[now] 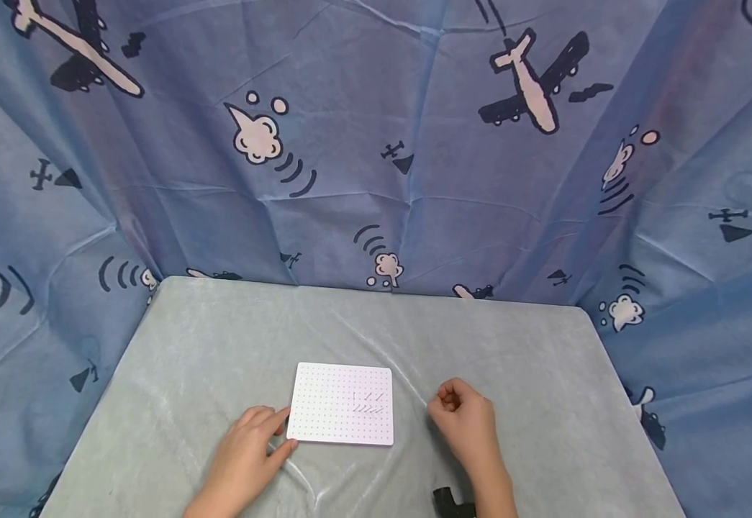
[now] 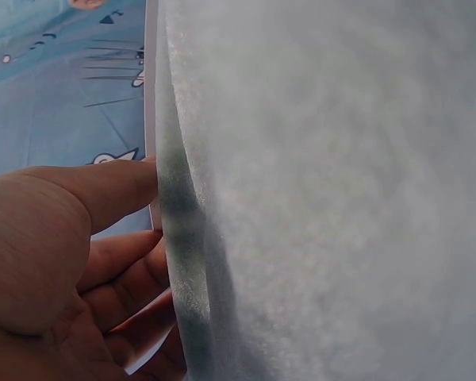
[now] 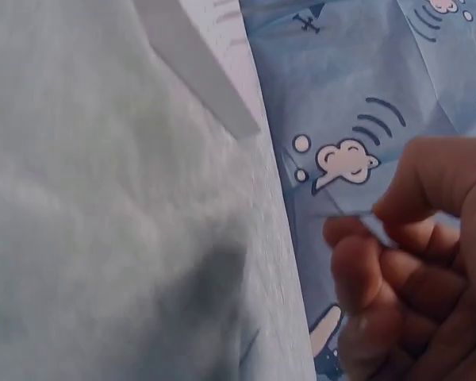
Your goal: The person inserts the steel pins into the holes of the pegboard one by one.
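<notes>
A white pegboard with rows of small holes lies on the table, several thin dark pins standing in its right half. At its near left corner, my left hand holds the board between thumb and index finger. The left wrist view shows the thumb against the board's edge, the other fingers bent below. Right of the board, apart from it, my right hand is raised over the table. Thumb and index finger pinch a thin dark pin, its far part blurred; the remaining fingers are curled.
A pale grey-green cloth covers the table, with creases near the board. Blue curtains printed with planes hang behind and along both sides. A black device shows beside the right wrist at the bottom edge.
</notes>
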